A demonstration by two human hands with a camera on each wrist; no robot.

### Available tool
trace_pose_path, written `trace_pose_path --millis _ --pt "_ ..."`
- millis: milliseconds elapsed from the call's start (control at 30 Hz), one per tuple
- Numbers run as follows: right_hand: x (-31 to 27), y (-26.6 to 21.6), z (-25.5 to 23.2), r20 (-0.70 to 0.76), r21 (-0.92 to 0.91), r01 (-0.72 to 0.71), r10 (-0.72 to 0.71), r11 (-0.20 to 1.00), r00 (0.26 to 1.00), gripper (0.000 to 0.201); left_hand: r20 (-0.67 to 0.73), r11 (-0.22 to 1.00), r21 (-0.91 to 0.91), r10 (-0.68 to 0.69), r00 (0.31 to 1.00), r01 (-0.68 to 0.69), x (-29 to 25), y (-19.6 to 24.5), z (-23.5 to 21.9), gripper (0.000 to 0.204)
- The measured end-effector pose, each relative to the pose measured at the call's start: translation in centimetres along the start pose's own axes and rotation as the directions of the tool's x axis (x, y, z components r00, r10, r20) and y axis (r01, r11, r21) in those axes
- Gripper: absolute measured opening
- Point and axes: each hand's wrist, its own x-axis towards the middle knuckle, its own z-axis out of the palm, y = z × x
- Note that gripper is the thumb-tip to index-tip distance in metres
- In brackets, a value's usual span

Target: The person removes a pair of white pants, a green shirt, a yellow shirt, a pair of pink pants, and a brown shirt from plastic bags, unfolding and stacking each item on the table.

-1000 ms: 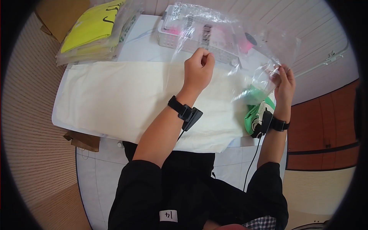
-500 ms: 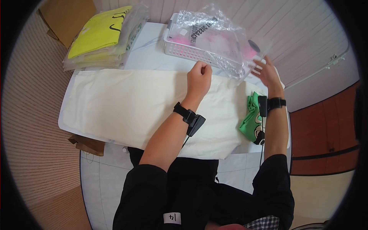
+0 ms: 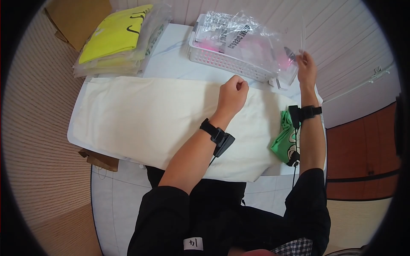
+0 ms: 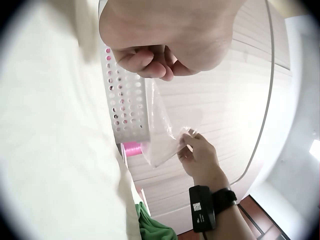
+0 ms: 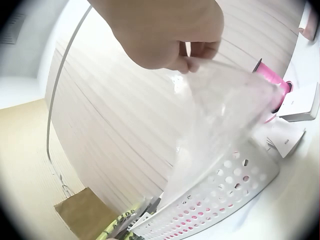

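Observation:
My right hand pinches a corner of a clear plastic bag between thumb and fingers. Printed with black letters, the bag lies across a white perforated basket at the back of the table. My left hand hovers over the cream cloth, just in front of the basket; its fingers are curled in and nothing shows between them in the left wrist view. A folded green cloth with a black-and-white print lies below the right wrist, partly hidden by the strapped camera.
At the back left a stack of bagged garments stands, a yellow shirt on top. A pink spool and a small white box sit by the basket. Behind the table runs a panelled wall; a brown cardboard piece leans at the left.
The bag, earlier held up and spread in the air, has come down onto the basket. My right hand opened beside it, then pinched its right corner. The left hand stays curled.

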Motion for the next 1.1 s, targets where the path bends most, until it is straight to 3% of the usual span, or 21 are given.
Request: trace_pose_path --millis 67,200,267,300,367,500,600,667,900,1100 --pt "1.1 -0.9 0.2 -0.195 -0.043 0.075 -0.081 0.996 0.977 0.028 0.023 0.999 0.016 -0.044 0.999 0.043 -0.1 0.0 -0.1 0.017" --pt "3.6 0.9 0.7 -0.215 -0.075 0.107 -0.121 0.991 0.969 0.036 0.015 1.0 0.0 -0.018 1.0 0.018 -0.2 0.1 0.0 0.018" --pt "3.5 2.2 1.5 -0.034 0.138 -0.128 0.134 0.982 0.99 0.051 0.012 1.0 0.006 -0.021 1.0 0.021 -0.2 0.2 0.0 0.018" --pt "3.2 2.9 1.8 -0.031 0.136 -0.13 0.135 0.982 0.99 0.051 0.011 1.0 0.005 -0.024 1.0 0.024 -0.2 0.1 0.1 0.018" --pt "2.3 3.7 2.0 0.122 0.243 -0.267 0.244 0.932 0.962 0.065 0.017 1.0 -0.017 -0.025 1.0 0.026 -0.3 0.3 0.1 0.018" --pt "0.9 4.5 1.1 0.188 0.37 -0.3 0.245 0.879 0.951 0.069 0.05 0.998 -0.004 -0.056 0.997 0.056 -0.3 0.4 0.1 0.017" --pt "0.0 4.3 -0.1 0.109 0.22 -0.384 0.369 0.897 0.923 0.069 0.048 0.999 -0.014 -0.029 0.998 0.029 -0.4 0.1 0.3 0.017" --pt "-0.9 3.6 -1.0 0.213 0.012 -0.437 0.425 0.899 0.88 0.067 0.069 0.999 0.008 -0.047 0.997 0.046 -0.4 0.3 0.2 0.017" --pt "-6.4 0.2 -6.7 0.404 -0.009 -0.375 0.346 0.927 0.847 0.058 0.101 0.997 0.043 -0.073 0.992 0.069 -0.4 0.2 0.3 0.018" --pt "-13.3 0.9 -13.6 0.579 -0.165 -0.275 0.319 0.947 0.751 0.052 0.268 0.987 0.062 -0.158 0.95 0.147 -0.5 -1.2 1.0 0.021"
